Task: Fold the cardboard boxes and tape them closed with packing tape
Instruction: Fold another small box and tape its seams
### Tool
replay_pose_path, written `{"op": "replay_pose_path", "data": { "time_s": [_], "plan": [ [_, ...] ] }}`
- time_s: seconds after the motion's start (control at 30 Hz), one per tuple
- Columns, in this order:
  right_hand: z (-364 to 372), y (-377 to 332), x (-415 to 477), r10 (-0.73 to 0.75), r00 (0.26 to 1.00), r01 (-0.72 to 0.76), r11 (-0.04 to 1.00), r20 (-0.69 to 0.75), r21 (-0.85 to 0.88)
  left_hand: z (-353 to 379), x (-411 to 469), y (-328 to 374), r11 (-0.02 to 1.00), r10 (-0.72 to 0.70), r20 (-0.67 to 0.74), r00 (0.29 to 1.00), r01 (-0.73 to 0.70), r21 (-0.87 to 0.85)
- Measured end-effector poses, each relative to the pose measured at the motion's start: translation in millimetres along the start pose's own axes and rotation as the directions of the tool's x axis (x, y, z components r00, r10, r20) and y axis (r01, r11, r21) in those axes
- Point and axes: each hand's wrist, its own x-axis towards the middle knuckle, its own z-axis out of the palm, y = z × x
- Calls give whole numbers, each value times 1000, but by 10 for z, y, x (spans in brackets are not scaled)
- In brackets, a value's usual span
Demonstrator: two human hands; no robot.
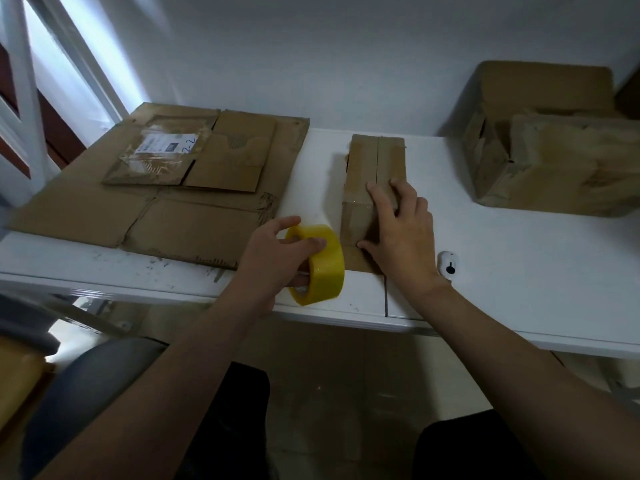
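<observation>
A small folded cardboard box (pixel 375 168) stands on the white table (pixel 519 258), its top flaps closed along a centre seam. My right hand (pixel 401 230) lies flat on the near end of the box, fingers spread over the top and the thumb on its near edge. My left hand (pixel 277 258) grips a yellow roll of packing tape (pixel 320 265) just left of the box's near end, fingers through the core and thumb over the rim. A strip of tape runs from the roll onto the box's near face.
Flattened cardboard boxes (pixel 166 188) lie stacked on the table's left half, the top one bearing a shipping label (pixel 166 145). A larger worn box (pixel 554 143) stands at the back right. A small white cutter (pixel 448 265) lies right of my right wrist.
</observation>
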Motion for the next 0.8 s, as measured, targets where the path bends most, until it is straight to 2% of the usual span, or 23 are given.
{"op": "replay_pose_path", "data": {
  "time_s": [0.13, 0.23, 0.27, 0.33, 0.43, 0.5, 0.6, 0.8],
  "plan": [
    [-198, -59, 11, 26, 1000, -27, 998, 17, 54, 23, -3, 48, 995, -25, 14, 1000, 26, -93],
    [-498, -182, -33, 29, 997, 0, 925, -70, 381, 38, -43, 63, 970, -32, 83, 996, 51, -236],
    [-607, -230, -62, 6, 996, 33, 897, -86, 440, 46, -59, 69, 954, -30, 112, 993, 62, -294],
    [-764, -308, -123, -60, 998, 48, 866, 9, 498, 66, -92, 91, 919, 1, 166, 986, 65, -389],
    [-811, -337, -226, -79, 964, -81, 823, 254, 562, 119, -152, 128, 893, 44, 223, 974, 62, -446],
    [-826, -290, -274, -85, 958, -97, 803, 275, 588, 145, -168, 139, 897, 36, 223, 974, 67, -436],
    [-922, -205, -277, -156, 965, 10, 827, 212, 562, 138, -156, 129, 926, -16, 143, 990, 69, -370],
    [-1111, -34, -230, -259, 940, 108, 845, 224, 524, 222, -115, 140, 981, 32, 31, 999, -26, -191]
  ]
}}
